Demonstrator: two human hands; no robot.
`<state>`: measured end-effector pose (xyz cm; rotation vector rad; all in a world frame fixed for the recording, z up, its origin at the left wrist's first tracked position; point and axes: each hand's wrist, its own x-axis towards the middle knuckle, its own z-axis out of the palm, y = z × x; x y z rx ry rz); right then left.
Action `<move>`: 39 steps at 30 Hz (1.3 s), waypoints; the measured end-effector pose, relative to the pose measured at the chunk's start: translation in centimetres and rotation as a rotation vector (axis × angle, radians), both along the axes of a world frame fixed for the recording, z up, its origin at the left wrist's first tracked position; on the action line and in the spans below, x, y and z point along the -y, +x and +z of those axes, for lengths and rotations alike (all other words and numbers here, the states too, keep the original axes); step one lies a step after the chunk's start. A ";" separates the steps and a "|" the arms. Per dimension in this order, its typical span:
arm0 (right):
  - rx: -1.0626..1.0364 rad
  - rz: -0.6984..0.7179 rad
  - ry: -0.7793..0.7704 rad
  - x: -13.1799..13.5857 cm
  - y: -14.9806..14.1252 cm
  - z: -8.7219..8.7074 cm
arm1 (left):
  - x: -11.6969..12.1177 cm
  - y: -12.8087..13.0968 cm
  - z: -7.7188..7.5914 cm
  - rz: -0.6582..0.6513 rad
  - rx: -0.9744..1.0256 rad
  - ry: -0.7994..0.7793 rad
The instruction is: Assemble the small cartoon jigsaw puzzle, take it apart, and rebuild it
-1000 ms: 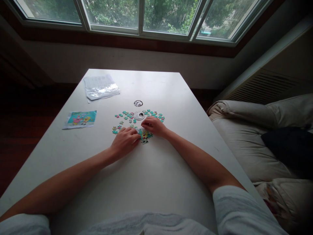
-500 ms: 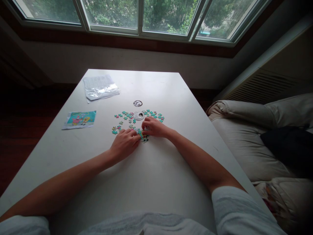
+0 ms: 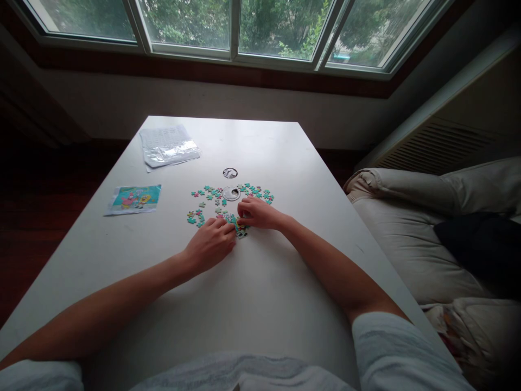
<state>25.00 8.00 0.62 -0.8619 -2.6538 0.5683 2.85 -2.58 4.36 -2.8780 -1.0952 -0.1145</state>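
Observation:
Small jigsaw puzzle pieces (image 3: 256,191), mostly turquoise with some pink and yellow, lie scattered in front of me. At the near side several pieces form a joined cluster (image 3: 241,233). My left hand (image 3: 211,241) rests on the table, its fingers bent and together at the cluster's left edge. From the right, my right hand (image 3: 260,213) curls thumb and fingers onto pieces at the cluster's upper right. The fingers partly hide the pieces they press. Beyond them lies a round ring-shaped disc (image 3: 230,194).
A dark-patterned round disc (image 3: 230,172) lies farther back on the white table (image 3: 264,146). To the left is a cartoon picture sheet (image 3: 136,199); behind it, papers in a clear plastic bag (image 3: 169,145). A light-coloured sofa (image 3: 407,233) stands at the right.
My left hand has shifted slightly, its fingers drawing back a little from over the cluster, so more of the joined pieces show. My right hand stays nearly in place.

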 end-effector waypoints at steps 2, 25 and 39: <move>-0.001 0.003 -0.001 0.0 0.0 0.0 | 0.1 0.0 0.3 -0.025 -0.029 -0.004; -0.007 -0.097 0.155 -3.7 -7.7 -0.3 | -1.4 -3.3 1.6 -0.139 -0.031 -0.179; 0.135 -0.160 0.117 -4.4 -8.9 0.3 | -1.6 -3.9 1.3 -0.107 -0.025 -0.183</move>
